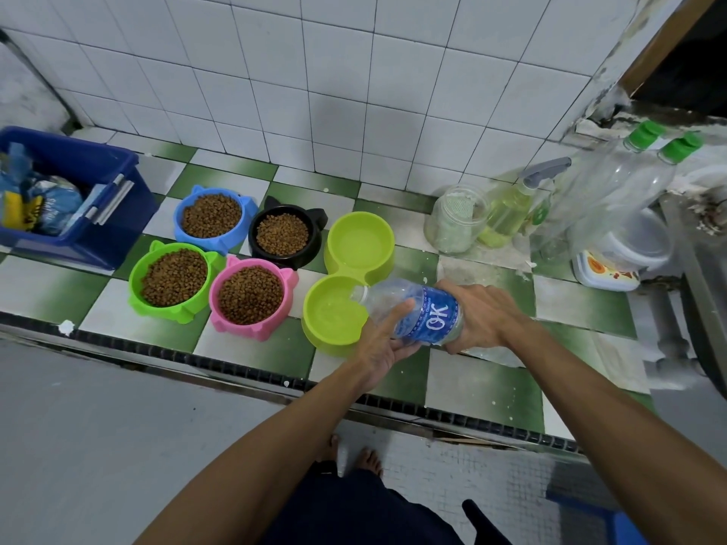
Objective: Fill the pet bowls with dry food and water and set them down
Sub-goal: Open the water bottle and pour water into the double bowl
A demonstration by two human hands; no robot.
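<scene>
While tipped nearly flat over the raised green-and-white checkered tile ledge (484, 383), clear plastic water bottle with blue label (417, 314) gripped by both hands, its open mouth hanging over the near basin. Right hand (482, 318) wrapped round the bottle's base end, fingers curled over it; left hand (383, 344) cupped beneath the bottle's shoulder, index finger stretched along the clear plastic. Below and nearest, bare feet (356, 456) on grey floor, dark trousers at the bottom edge.

Just under the bottle mouth, lime-green plastic double bowl (348, 277), two round basins joined, both holding water. Left of it, four cat-eared bowls heaped with brown dry kibble, set close together in two rows: pink plastic bowl (251, 295) and bright green plastic bowl (173, 277) in front, black bowl (284, 234) and blue plastic bowl (212, 216) behind. Pink bowl just beside the double bowl's near basin.

Farther left, dark blue plastic bin (78, 190) holding a bag and other packaging. Farther right, against the white tiled wall (314, 92): clear lidless jar (456, 218), spray bottle of yellowish liquid with grey trigger (511, 208), two tall clear bottles with green caps (613, 182), white lidded tub (613, 253).
</scene>
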